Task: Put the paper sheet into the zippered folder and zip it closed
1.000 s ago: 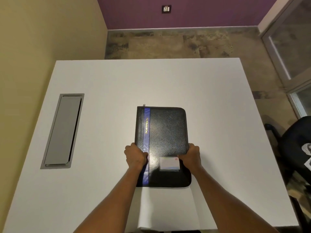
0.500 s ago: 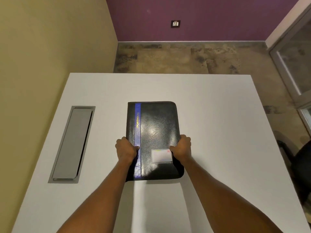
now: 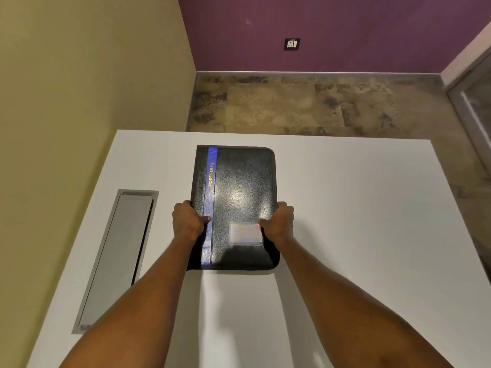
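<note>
A black zippered folder is held over the white table, closed, its front cover facing up toward the camera. The left hand grips the folder's left edge, thumb lying on the cover against the blue stripe that runs the length of the folder near its spine side, the other fingers wrapped out of sight beneath. The right hand clamps the folder's right edge in the same way, thumb on top just beside the clear card pocket, which sits on the lower right part of the cover. Gold lettering reading "PORTFOLIO" runs along the stripe, up from the left hand. Whether the folder's near edge touches the table or hangs just above it cannot be told; a shadow lies under it on the near side. A pale sheet-like shape shows on the table on the near side of the folder, between the two forearms; it is too faint to say whether it is the paper. Left of the folder, a grey metal cable hatch is set into the tabletop, well apart from the folder.
</note>
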The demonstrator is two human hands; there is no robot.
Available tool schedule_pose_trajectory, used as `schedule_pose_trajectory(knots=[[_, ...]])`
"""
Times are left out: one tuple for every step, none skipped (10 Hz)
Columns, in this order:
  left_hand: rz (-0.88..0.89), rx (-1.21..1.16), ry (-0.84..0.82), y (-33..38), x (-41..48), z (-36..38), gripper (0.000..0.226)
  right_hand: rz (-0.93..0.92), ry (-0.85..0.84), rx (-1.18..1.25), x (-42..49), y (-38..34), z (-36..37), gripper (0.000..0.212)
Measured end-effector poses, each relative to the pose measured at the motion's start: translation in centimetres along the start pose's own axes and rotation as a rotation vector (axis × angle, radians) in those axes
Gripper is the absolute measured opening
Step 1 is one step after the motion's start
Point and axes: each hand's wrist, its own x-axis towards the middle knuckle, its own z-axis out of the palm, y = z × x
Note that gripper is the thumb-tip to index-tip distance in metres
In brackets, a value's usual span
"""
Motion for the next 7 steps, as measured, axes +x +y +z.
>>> schedule_pose_trajectory(knots=[[-0.009, 0.021, -0.019, -0.3, 1.4, 0.3, 0.065, 0.025, -0.029, -0.028, 0.9, -0.2, 0.9, 0.061], [-0.016, 0.038, -0.043, -1.1, 1.8, 0.7, 0.063, 0.051, -0.056, -0.037, 1.1, 0.1, 1.8, 0.061], [-0.017, 0.079, -0.047, -1.9, 1.5, 1.1, 0.062, 0.059, -0.064, -0.043, 0.6, 0.6, 2.1, 0.062], [-0.012, 0.097, -0.052, -2.3, 1.0, 1.3, 0.063, 0.054, -0.077, -0.061, 0.2, 0.9, 2.1, 0.062], [0.004, 0.145, -0.058, -2.1, -0.2, 1.2, 0.060, 0.030, -0.117, -0.133, -0.7, 0.2, 1.5, 0.060], [0.064, 0.229, -0.044, -2.2, -2.0, 1.1, 0.056, -0.042, -0.138, -0.237, -1.9, -0.3, 0.9, 0.064], [0.144, 0.334, -0.017, -2.4, -3.9, 1.0, 0.062, -0.191, -0.060, -0.356, -3.8, -0.6, 0.4, 0.067]])
